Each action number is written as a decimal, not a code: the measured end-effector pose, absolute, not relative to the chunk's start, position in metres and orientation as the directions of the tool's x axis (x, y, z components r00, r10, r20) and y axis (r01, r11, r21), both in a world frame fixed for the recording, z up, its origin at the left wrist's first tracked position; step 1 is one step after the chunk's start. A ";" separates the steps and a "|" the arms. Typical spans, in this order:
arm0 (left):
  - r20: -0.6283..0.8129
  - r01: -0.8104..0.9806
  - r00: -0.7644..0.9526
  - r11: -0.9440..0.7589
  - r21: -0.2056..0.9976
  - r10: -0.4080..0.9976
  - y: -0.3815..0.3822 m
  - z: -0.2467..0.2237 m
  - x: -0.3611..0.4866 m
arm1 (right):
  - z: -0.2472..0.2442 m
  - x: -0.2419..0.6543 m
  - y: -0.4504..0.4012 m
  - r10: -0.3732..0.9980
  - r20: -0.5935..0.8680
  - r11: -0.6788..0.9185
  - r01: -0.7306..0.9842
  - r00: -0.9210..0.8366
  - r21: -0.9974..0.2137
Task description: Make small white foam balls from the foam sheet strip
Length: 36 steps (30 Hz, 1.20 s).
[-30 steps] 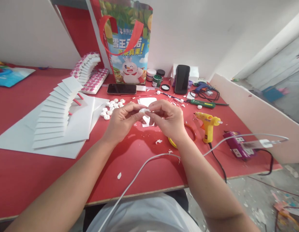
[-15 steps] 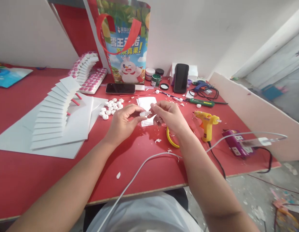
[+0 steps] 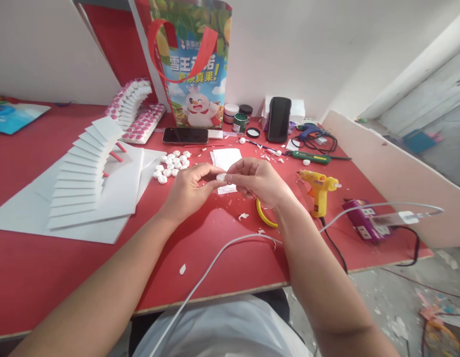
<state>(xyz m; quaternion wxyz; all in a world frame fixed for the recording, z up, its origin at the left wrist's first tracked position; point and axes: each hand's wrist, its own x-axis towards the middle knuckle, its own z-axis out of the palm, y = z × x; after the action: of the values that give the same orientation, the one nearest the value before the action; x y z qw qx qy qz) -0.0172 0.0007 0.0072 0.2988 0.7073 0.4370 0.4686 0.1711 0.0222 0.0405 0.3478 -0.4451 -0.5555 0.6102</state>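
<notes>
Between my two hands is a small white rolled piece [image 3: 221,176], about the size of the rosettes on the table. My left hand [image 3: 190,189] pinches it between thumb and forefinger from the left. From the right, the thumb and fingertips of my right hand [image 3: 257,181] close on its edge. Under the hands lies a stack of white paper strips [image 3: 227,157]. To the left of my left hand sits a cluster of small white rosettes [image 3: 173,165]. A yellow ring [image 3: 265,215], partly covered by my right wrist, rests on the red table [image 3: 215,263].
A yellow glue gun [image 3: 319,188], a purple power strip [image 3: 365,220] and a green-handled tool [image 3: 310,157] are at right. A white cable [image 3: 230,243] crosses the front. Fanned white boards [image 3: 79,173] stand at left. Behind are a phone [image 3: 185,135], paint jars [image 3: 240,122] and a bag [image 3: 196,64].
The loose end of the white piece no longer sticks out to the right. My right hand has moved slightly left, its fingertips now against the piece.
</notes>
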 end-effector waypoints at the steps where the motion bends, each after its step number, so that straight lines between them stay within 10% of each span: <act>1: 0.394 0.335 0.179 -0.432 0.837 0.902 0.001 0.007 -0.017 | 0.041 0.171 0.022 0.919 -0.154 -0.132 0.084 -0.364 -0.988; 23: 0.052 -0.077 0.177 -0.039 0.996 0.983 0.005 0.008 -0.016 | 0.036 0.166 0.015 0.946 0.170 0.289 0.481 -0.275 -0.828; 36: 0.005 -0.164 0.209 0.030 0.986 0.978 0.006 0.005 -0.016 | 0.044 0.169 0.020 0.970 -0.061 0.012 0.297 -0.235 -0.955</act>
<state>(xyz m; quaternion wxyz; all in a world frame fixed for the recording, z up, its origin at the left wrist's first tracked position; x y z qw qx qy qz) -0.0162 0.0060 0.0048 0.5929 0.5030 0.4046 0.4814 0.1689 0.0197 0.0436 0.3488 -0.5109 -0.6199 0.4828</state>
